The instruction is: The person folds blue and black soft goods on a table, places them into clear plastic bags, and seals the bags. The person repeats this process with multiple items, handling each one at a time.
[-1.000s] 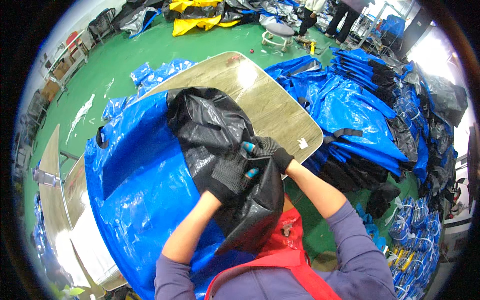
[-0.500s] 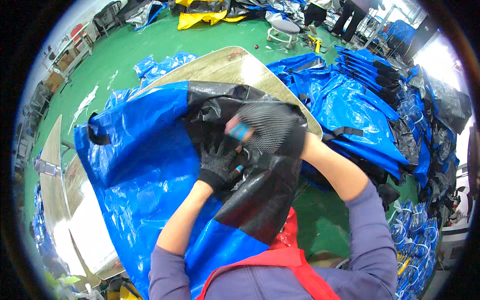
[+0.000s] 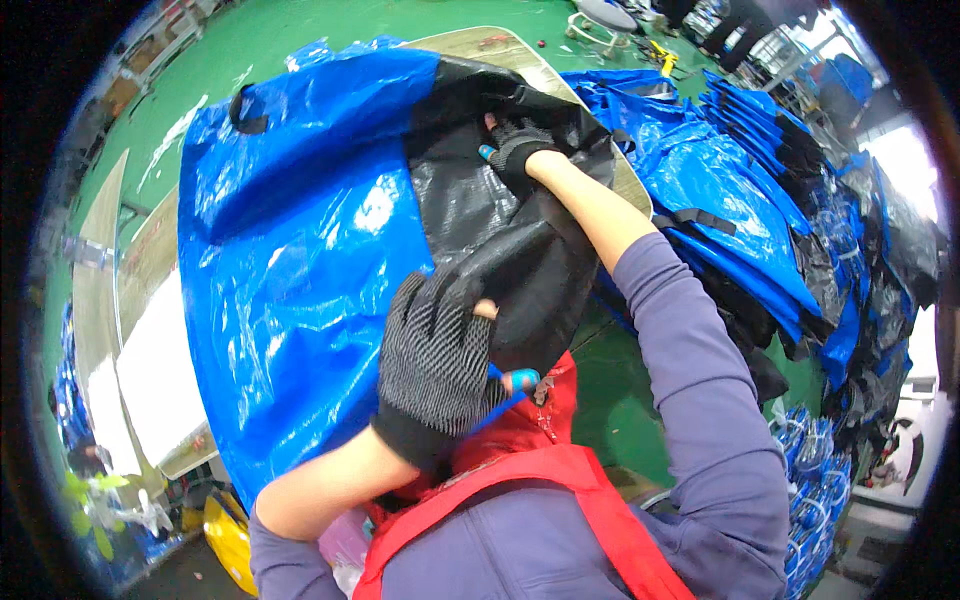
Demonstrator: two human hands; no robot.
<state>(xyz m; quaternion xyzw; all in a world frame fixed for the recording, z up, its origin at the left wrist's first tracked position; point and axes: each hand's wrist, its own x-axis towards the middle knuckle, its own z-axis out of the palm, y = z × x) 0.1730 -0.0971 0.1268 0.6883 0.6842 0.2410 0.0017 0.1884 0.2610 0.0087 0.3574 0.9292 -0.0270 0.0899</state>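
Observation:
A large blue and black woven-plastic sheet or bag (image 3: 300,260) lies spread over the table in front of me, creased and glossy. My left hand (image 3: 432,350), in a grey-and-black knit glove with bare fingertips, is over its near edge. Its fingers stretch away from me and its thumb, wrapped in blue tape, stands apart. Farther off, my right hand (image 3: 520,148) rests on the black part near the far right corner. The right thumb, also blue-taped, and one bare fingertip are apart; the other fingers are partly lost against the dark material. A black strap loop (image 3: 246,112) sits at the far left.
The pale table (image 3: 480,42) shows beyond the sheet. To the right are stacked blue and black sheets (image 3: 690,170) and tied blue bundles (image 3: 810,490). A round stool (image 3: 605,16) stands on the green floor at the back. A yellow item (image 3: 230,540) lies at lower left.
My hands were close together on the black part. The left has drawn back toward me to the near edge, while the right has moved farther away. The view has shifted too.

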